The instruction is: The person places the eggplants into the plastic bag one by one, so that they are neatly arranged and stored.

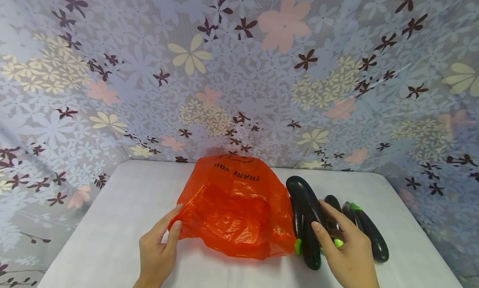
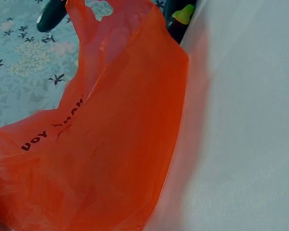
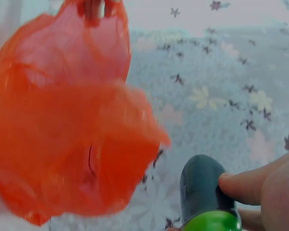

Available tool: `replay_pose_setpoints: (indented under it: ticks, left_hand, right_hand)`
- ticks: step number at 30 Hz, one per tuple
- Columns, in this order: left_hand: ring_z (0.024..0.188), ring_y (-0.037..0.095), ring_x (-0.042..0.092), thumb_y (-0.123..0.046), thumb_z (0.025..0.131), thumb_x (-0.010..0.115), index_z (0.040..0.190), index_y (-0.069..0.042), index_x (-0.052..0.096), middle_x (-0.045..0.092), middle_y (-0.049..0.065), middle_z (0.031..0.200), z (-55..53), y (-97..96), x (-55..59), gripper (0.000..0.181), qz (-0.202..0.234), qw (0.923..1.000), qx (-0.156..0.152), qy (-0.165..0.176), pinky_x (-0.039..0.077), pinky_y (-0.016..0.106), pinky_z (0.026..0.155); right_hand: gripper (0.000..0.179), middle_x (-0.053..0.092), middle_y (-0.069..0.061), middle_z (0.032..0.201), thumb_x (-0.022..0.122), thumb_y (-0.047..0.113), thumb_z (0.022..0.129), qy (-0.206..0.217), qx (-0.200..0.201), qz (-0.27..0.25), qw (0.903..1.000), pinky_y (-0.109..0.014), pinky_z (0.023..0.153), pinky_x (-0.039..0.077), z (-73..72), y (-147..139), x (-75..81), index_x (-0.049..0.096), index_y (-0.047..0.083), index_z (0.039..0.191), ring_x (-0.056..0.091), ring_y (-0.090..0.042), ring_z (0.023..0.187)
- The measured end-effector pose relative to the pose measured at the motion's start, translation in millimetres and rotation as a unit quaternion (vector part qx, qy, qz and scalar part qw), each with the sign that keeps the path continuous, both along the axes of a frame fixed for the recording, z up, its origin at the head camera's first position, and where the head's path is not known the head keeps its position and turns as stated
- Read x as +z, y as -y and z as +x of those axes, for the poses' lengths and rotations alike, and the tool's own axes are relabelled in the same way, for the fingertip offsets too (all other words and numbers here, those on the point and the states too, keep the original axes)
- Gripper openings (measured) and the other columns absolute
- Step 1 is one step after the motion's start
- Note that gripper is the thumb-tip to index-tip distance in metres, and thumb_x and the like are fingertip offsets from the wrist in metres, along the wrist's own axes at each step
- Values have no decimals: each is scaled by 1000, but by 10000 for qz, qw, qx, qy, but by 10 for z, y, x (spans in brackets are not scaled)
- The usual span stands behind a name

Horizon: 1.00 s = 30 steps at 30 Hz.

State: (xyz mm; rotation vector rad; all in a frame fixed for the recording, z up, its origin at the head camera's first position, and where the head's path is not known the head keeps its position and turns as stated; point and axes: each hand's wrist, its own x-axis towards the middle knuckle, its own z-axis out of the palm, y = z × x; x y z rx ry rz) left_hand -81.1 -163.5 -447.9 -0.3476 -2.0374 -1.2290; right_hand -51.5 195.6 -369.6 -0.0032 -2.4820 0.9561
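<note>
An orange-red plastic bag (image 1: 239, 221) printed with THANK YOU stands with its mouth spread toward me. At its left edge my left hand (image 1: 159, 246) pinches the rim between thumb and fingers. My right hand (image 1: 349, 250) grips a dark eggplant (image 1: 304, 194), tilted just right of the bag. In the right wrist view the thumb presses on this eggplant (image 3: 200, 185), near its bright green cap. The bag (image 2: 120, 139) fills much of the left wrist view, and the left fingers are mostly hidden there.
Several more eggplants lie on the right of the white table (image 1: 119, 221); one eggplant (image 1: 370, 234) lies outermost, another eggplant (image 1: 311, 252) sits under the held one. Behind the table hangs a flower-patterned cloth (image 1: 239, 72), which also closes off both sides.
</note>
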Motion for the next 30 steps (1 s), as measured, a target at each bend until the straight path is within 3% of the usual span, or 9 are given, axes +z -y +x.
replay_pose_setpoints:
  ticks: [8, 13, 21, 25, 30]
  left_hand:
    - [119, 4, 62, 13, 87, 67, 125, 0, 69, 71, 14, 121, 3, -6, 1, 41, -21, 10000, -25, -48, 48, 17, 95]
    - [119, 3, 61, 12, 88, 68, 126, -1, 69, 71, 13, 121, -1, -10, 3, 40, -32, 10000, 3, 33, 48, 16, 95]
    - [119, 5, 62, 12, 88, 68, 126, 0, 69, 71, 13, 121, 2, -12, 9, 40, -43, 10000, 18, 52, 48, 16, 95]
    - [119, 6, 62, 13, 87, 68, 126, 0, 69, 71, 13, 121, -1, -11, 6, 41, -53, 10000, 7, 14, 48, 16, 95]
    - [120, 7, 62, 14, 86, 68, 126, 1, 69, 71, 15, 121, -1, -14, -1, 42, -38, 9999, -41, -84, 47, 16, 95]
  right_hand:
    - [49, 71, -6, 114, 79, 15, 88, -59, 371, -166, 9992, -17, 65, 57, 109, 220, 46, 64, 15, 135, 68, -16, 89]
    - [51, 70, 0, 111, 81, 10, 85, -244, 742, -350, 9963, -16, 63, 57, 155, 347, 73, 65, 16, 133, 66, -7, 86]
    - [49, 70, 5, 109, 82, 12, 84, -233, 1133, -476, 9921, -22, 60, 59, 204, 528, 85, 67, 20, 131, 65, -6, 82]
    - [47, 70, 6, 115, 82, 17, 85, -110, 1288, -424, 9907, -22, 61, 58, 211, 619, 79, 68, 20, 130, 65, -6, 84]
    - [44, 69, 12, 115, 81, 24, 87, 444, 1534, -661, 9849, -20, 63, 58, 220, 741, 55, 68, 24, 129, 65, -5, 86]
